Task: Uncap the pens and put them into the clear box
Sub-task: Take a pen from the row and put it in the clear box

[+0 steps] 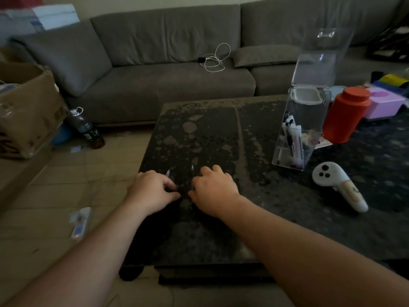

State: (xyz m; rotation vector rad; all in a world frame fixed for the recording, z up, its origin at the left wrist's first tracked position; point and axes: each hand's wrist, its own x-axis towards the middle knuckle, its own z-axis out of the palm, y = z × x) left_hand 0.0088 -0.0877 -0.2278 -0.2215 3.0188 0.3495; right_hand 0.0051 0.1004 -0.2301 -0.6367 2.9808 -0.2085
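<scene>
Hands low on table: left hand and right hand each pinch a pen, tips outward; box lid open, ready.

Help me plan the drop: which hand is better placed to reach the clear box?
Probably the right hand: the clear box stands open on its side of the table; the left hand would have to cross over.

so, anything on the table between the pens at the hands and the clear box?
Nothing visible. Both hands, left and right, sit on the pens near the table's front-left. The table is bare from there to the clear box, whose lid stands open. The white controller and red canister lie off that line.
</scene>
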